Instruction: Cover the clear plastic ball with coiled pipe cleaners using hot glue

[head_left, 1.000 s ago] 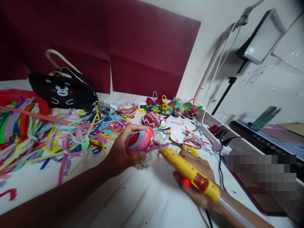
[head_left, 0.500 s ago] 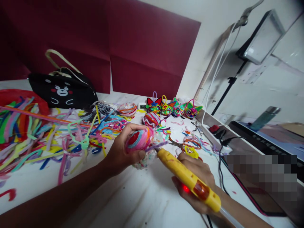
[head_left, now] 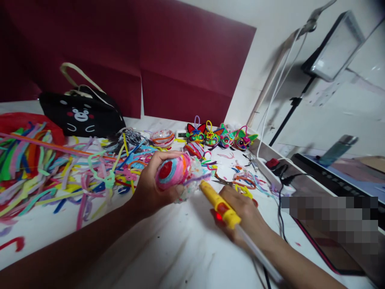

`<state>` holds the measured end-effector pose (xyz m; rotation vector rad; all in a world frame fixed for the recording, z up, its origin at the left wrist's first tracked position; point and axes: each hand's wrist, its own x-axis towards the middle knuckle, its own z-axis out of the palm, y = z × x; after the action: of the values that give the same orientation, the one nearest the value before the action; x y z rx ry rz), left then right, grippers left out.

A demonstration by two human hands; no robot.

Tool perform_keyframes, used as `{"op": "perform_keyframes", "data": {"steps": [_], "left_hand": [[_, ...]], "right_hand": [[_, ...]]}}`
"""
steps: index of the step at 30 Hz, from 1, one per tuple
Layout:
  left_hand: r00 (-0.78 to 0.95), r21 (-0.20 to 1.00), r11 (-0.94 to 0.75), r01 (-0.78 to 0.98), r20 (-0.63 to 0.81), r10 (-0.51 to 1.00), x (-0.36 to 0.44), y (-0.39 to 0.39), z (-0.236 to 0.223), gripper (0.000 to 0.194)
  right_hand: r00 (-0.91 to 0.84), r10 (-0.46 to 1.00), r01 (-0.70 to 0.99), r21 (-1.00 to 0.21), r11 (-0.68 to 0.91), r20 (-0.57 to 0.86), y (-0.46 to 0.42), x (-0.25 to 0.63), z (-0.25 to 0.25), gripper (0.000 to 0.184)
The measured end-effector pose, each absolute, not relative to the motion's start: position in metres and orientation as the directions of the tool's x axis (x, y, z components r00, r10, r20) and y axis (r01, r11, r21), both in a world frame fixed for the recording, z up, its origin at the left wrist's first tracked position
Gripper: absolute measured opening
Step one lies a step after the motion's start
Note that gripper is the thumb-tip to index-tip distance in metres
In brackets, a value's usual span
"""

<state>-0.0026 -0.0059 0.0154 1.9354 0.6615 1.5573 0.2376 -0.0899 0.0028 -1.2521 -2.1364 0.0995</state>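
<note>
My left hand (head_left: pixel 155 186) is closed round a ball (head_left: pixel 174 172) wound with pink, blue, red and orange pipe cleaner; its right part is clear with coloured specks. A purple pipe cleaner (head_left: pixel 197 179) runs along the ball's side, its free end pointing right. In my right hand (head_left: pixel 240 210) is a yellow hot glue gun (head_left: pixel 221 204), a red light glowing on it and a clear glue stick (head_left: pixel 255 251) sticking out of the back. The gun's tip is close to the ball beside the purple strand; whether they touch I cannot tell.
Loose pipe cleaners (head_left: pixel 102 172) cover the table's left side. Behind the ball are scissors (head_left: pixel 224 182), another striped ball (head_left: pixel 194 150) and several finished cat-face ornaments (head_left: pixel 212 138). A black bag (head_left: pixel 81 114) stands at the back left. A power strip (head_left: pixel 272 170) and phone (head_left: pixel 333 249) lie right.
The glue gun has swung, its back end now pointing more toward me. The ball has turned in my left hand, bringing its red centre and more clear surface into view.
</note>
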Motion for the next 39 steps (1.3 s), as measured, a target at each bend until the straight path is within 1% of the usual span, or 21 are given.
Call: {"op": "perform_keyframes", "data": {"steps": [2, 4, 7, 9, 11, 13, 14, 16, 18, 20, 22, 24, 27, 28, 30, 34, 37, 39], "left_hand": [[0.203, 0.631, -0.771, 0.086, 0.746, 0.634, -0.003, -0.004, 0.016, 0.054], [0.231, 0.603, -0.79, 0.109, 0.758, 0.61, -0.003, -0.004, 0.016, 0.053], [0.276, 0.607, -0.789, 0.095, 0.745, 0.607, 0.0, -0.006, 0.014, 0.05], [0.301, 0.627, -0.773, 0.091, 0.723, 0.622, 0.001, -0.008, 0.012, 0.051], [0.325, 0.639, -0.763, 0.098, 0.704, 0.631, 0.003, -0.01, 0.01, 0.051], [0.343, 0.645, -0.756, 0.114, 0.689, 0.639, 0.004, -0.011, 0.009, 0.05], [0.353, 0.646, -0.753, 0.125, 0.68, 0.642, 0.004, -0.011, 0.009, 0.05], [0.375, 0.65, -0.745, 0.149, 0.66, 0.651, 0.005, -0.012, 0.008, 0.05], [0.393, 0.647, -0.743, 0.171, 0.647, 0.654, 0.007, -0.013, 0.007, 0.05], [0.415, 0.626, -0.755, 0.196, 0.645, 0.642, 0.008, -0.014, 0.006, 0.048], [0.446, 0.597, -0.772, 0.219, 0.642, 0.624, 0.01, -0.016, 0.006, 0.048], [0.473, 0.578, -0.783, 0.23, 0.637, 0.609, 0.012, -0.018, 0.006, 0.047], [0.495, 0.572, -0.784, 0.242, 0.622, 0.607, 0.014, -0.021, 0.006, 0.048], [0.504, 0.569, -0.785, 0.246, 0.617, 0.605, 0.015, -0.022, 0.006, 0.049], [0.521, 0.56, -0.79, 0.251, 0.609, 0.598, 0.015, -0.025, 0.005, 0.051], [0.554, 0.508, -0.822, 0.258, 0.619, 0.557, 0.015, -0.029, 0.005, 0.058], [0.574, 0.468, -0.843, 0.264, 0.627, 0.527, 0.014, -0.031, 0.005, 0.062], [0.59, 0.456, -0.851, 0.262, 0.622, 0.515, 0.014, -0.031, 0.006, 0.064]], "right_hand": [[-0.344, 0.889, 0.81, -0.383, 0.444, 0.303, -0.09, 0.233, 0.001, 0.006], [-0.344, 0.921, 0.851, -0.354, 0.389, 0.184, -0.09, 0.228, -0.001, 0.005], [-0.365, 0.924, 0.87, -0.311, 0.382, 0.115, -0.09, 0.223, -0.004, 0.022], [-0.387, 0.918, 0.868, -0.305, 0.393, 0.081, -0.089, 0.223, -0.005, 0.034], [-0.415, 0.908, 0.855, -0.32, 0.409, 0.054, -0.088, 0.226, -0.004, 0.04], [-0.462, 0.885, 0.822, -0.348, 0.451, 0.056, -0.088, 0.231, 0.0, 0.044], [-0.488, 0.869, 0.795, -0.37, 0.481, 0.079, -0.088, 0.234, 0.003, 0.045], [-0.5, 0.845, 0.732, -0.427, 0.53, 0.192, -0.09, 0.239, 0.009, 0.046], [-0.414, 0.827, 0.65, -0.513, 0.561, 0.38, -0.093, 0.241, 0.014, 0.04], [-0.312, 0.779, 0.542, -0.572, 0.616, 0.543, -0.095, 0.24, 0.016, 0.041], [-0.244, 0.722, 0.453, -0.582, 0.675, 0.648, -0.096, 0.238, 0.016, 0.042], [-0.231, 0.661, 0.427, -0.536, 0.728, 0.714, -0.096, 0.237, 0.017, 0.033], [-0.301, 0.542, 0.436, -0.393, 0.81, 0.784, -0.096, 0.237, 0.02, 0.009], [-0.324, 0.511, 0.442, -0.35, 0.826, 0.796, -0.096, 0.237, 0.021, 0.005], [-0.345, 0.479, 0.465, -0.296, 0.834, 0.807, -0.095, 0.237, 0.022, 0.006], [-0.328, 0.475, 0.532, -0.256, 0.807, 0.816, -0.091, 0.237, 0.018, 0.007], [-0.322, 0.486, 0.542, -0.262, 0.799, 0.813, -0.089, 0.237, 0.015, 0.011], [-0.316, 0.506, 0.538, -0.288, 0.792, 0.802, -0.089, 0.238, 0.015, 0.012]]}}
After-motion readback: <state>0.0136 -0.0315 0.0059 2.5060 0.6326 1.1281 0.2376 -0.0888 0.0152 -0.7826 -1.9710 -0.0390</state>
